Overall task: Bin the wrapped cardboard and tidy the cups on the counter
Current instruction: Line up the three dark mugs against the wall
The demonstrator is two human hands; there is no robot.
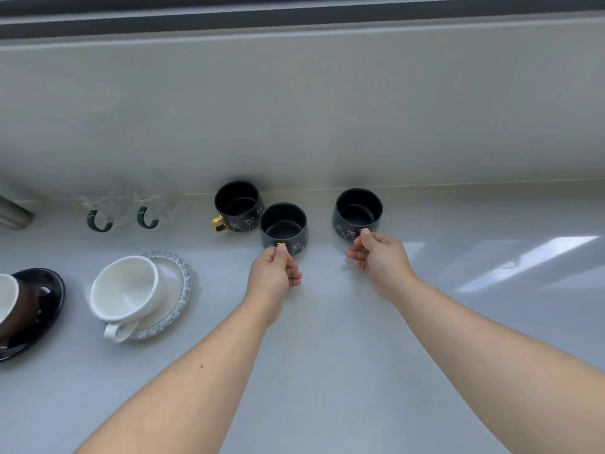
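Three black cups with white line drawings and gold handles stand near the back of the pale counter (327,339). My left hand (273,273) pinches the handle of the middle black cup (284,227). My right hand (379,257) pinches the handle of the right black cup (358,211). The left black cup (237,204) stands untouched against the wall, touching the middle one, its gold handle pointing left. No wrapped cardboard is in view.
A white cup (126,291) sits on a clear glass saucer (176,283) at the left. A brown-and-white cup on a black saucer (42,290) is at the left edge. Two clear glass mugs with green handles (131,208) stand by the wall, beside a metal object (13,213).
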